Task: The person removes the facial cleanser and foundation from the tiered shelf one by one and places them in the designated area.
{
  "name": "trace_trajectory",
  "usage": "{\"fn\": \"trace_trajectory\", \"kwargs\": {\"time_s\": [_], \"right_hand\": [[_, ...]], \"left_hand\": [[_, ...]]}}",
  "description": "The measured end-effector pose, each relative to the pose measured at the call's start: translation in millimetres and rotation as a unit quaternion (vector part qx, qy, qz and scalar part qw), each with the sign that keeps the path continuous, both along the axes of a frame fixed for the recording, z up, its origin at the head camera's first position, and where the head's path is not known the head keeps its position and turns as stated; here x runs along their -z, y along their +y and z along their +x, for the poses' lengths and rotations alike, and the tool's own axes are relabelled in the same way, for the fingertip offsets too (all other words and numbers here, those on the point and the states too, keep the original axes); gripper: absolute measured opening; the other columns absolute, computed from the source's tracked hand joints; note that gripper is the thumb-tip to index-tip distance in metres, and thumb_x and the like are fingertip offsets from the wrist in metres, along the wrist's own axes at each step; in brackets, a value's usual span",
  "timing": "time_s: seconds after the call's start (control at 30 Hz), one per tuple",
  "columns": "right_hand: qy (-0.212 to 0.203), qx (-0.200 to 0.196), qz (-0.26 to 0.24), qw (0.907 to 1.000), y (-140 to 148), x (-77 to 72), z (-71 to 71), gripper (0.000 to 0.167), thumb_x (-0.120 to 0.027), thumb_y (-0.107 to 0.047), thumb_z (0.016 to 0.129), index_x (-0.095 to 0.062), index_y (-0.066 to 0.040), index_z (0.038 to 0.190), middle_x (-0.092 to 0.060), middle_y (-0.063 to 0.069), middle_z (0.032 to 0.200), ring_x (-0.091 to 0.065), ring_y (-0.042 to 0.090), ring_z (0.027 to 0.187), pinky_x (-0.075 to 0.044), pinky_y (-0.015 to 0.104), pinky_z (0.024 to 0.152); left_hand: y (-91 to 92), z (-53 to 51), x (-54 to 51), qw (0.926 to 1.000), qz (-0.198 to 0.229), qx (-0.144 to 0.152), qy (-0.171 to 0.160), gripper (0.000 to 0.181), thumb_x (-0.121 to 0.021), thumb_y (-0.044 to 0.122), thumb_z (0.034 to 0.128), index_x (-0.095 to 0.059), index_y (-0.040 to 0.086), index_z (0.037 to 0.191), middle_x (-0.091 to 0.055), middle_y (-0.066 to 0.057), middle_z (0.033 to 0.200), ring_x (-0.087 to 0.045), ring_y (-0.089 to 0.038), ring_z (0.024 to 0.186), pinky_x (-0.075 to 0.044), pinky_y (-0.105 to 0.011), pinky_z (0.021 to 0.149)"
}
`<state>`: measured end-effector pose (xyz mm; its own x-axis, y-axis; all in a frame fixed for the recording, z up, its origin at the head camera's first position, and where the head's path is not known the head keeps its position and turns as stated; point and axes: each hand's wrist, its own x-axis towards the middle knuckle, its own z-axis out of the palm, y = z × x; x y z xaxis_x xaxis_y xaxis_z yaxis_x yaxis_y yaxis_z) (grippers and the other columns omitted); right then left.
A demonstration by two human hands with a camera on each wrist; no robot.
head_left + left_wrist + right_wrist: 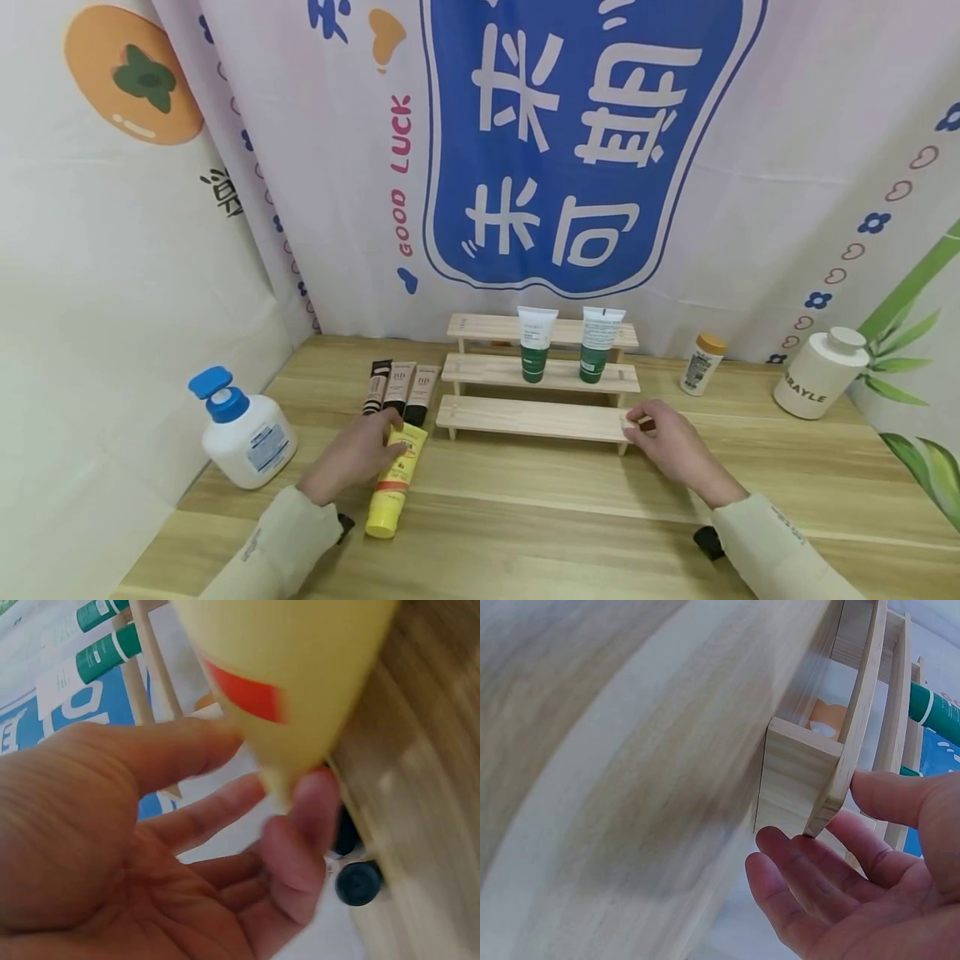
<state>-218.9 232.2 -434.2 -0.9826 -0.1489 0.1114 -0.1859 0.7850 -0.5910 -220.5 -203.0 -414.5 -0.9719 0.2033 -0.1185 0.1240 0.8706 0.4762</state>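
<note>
My left hand [362, 454] pinches the flat end of a yellow squeeze tube [395, 483], whose cap points towards me. In the left wrist view the tube [292, 652] tapers down between thumb and fingers. At the right end of a three-step wooden display stand [525, 419], my right hand [667, 442] grips the lowest board. The right wrist view has the thumb on one side of that board [855, 742] and fingertips at its other side. Two white-and-green tubes, one on the left [536, 342] and one on the right [600, 343], stand cap down on the middle step.
Several small tubes with dark caps [400, 387] lie left of the stand. A white pump bottle [251, 442] with a blue top stands far left. Right of the stand are an orange-capped bottle [702, 367] and a white jar [817, 379]. A printed cloth [360, 208] hangs behind.
</note>
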Motion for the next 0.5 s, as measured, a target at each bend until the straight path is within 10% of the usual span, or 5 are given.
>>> {"fn": "trace_trajectory", "kwargs": {"time_s": [0.5], "right_hand": [[0.007,-0.001,0.002,1.0000,0.6,0.6,-0.6,0.021,-0.065,-0.013,0.090,-0.061,0.000,0.106,-0.058,0.016,0.108,-0.059,0.033,0.095,-0.049,0.048,0.079]], "left_hand": [[5.3,5.1,2.5,0.9994,-0.031,0.005,0.013,0.043,-0.074,0.029,0.0818,-0.061,0.003,0.113,-0.063,-0.010,0.097,-0.056,-0.020,0.084,-0.048,-0.041,0.071]]}}
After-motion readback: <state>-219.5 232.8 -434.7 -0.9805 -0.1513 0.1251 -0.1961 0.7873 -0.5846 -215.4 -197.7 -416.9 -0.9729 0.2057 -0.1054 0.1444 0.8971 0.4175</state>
